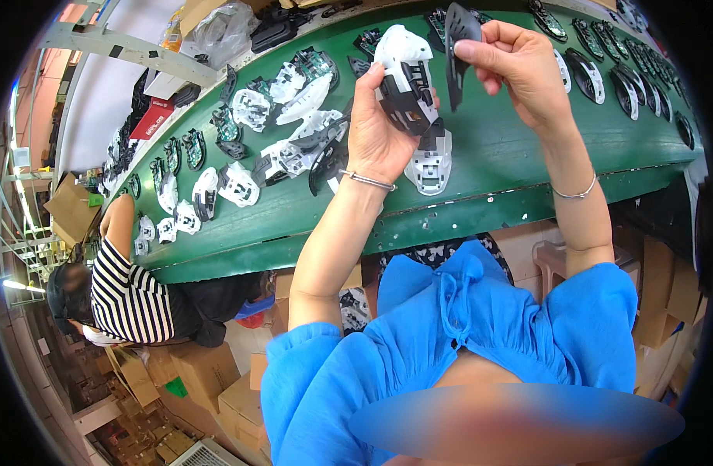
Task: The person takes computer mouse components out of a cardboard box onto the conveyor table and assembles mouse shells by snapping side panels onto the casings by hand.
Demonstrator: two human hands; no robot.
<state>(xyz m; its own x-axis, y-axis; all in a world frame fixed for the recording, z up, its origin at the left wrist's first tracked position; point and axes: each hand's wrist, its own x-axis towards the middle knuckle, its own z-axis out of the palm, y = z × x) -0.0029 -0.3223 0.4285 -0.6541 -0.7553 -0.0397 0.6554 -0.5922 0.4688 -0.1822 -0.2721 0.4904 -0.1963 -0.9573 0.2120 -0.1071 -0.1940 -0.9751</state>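
Note:
My left hand is wrapped round a white and black computer mouse shell, held upright above the green bench. Close to its right side, my right hand pinches a thin, curved black cover with small holes between thumb and fingers. The cover and the mouse shell are slightly apart. Just below the left hand's shell, a white mouse shell lies on the bench. More white and black shells are spread to the left of my left wrist.
The green bench curves across the view. Shells with green circuit boards lie at its far side. Rows of black-and-white mouse parts are at the right. A person in a striped top sits at the left, near cardboard boxes.

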